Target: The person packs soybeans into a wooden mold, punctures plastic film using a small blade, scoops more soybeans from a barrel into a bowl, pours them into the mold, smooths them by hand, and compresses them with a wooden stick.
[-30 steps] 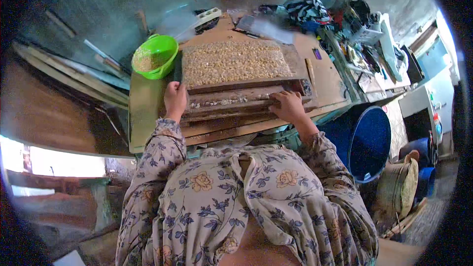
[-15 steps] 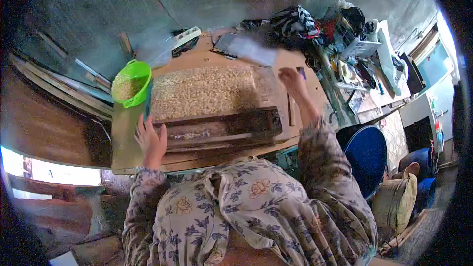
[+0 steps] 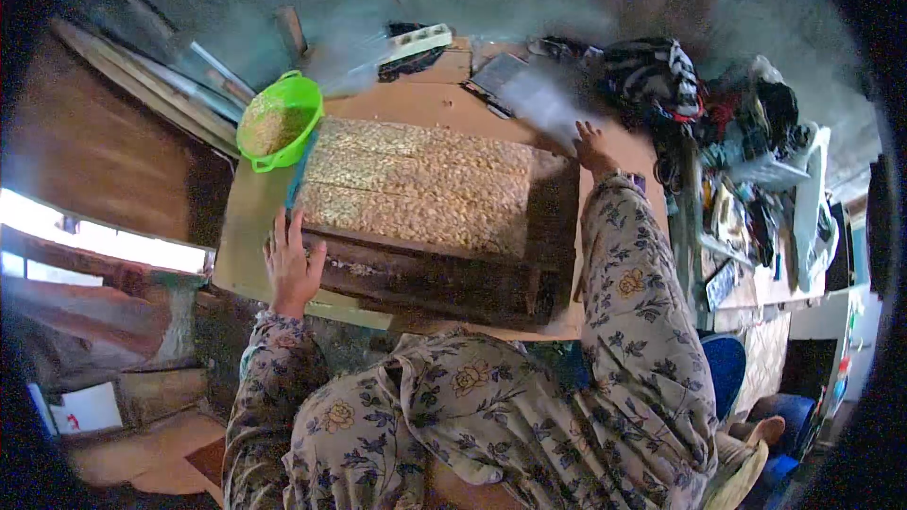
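A dark wooden tray lies on the table, with a broad bed of pale, flat grains or seeds inside it. Bare dark wood shows along its near side and right end. My left hand rests at the near left corner of the tray, fingers stretched and apart. At the far right corner is my right hand, its fingers spread and nothing visible in them. A bright green bowl with handles, partly filled with similar pale grains, stands beyond the tray's left end.
Clear plastic sheeting and a white slotted strip lie at the table's back. Dark cloths are heaped at the back right, near a cluttered side table. Wooden planks lean at the left. A blue tub stands low right.
My right hand has reached farther forward to the tray's far right corner, and its curled fingers have spread. My left hand stays by the near left corner. The view has turned slightly.
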`<action>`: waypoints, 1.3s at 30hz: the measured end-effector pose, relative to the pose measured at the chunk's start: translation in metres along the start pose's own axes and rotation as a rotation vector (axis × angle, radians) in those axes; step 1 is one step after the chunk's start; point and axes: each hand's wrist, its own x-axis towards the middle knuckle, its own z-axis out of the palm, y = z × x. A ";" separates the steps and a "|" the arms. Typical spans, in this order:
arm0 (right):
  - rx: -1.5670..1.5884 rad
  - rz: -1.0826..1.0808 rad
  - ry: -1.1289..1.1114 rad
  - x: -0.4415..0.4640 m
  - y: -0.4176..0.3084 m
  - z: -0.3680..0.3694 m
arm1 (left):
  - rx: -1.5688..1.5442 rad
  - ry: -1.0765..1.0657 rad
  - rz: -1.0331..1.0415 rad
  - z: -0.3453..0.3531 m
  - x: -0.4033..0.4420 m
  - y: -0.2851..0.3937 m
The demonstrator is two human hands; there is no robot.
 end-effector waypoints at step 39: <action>0.264 -0.047 0.338 0.022 -0.250 -0.439 | -0.644 0.250 0.522 -0.074 0.141 0.132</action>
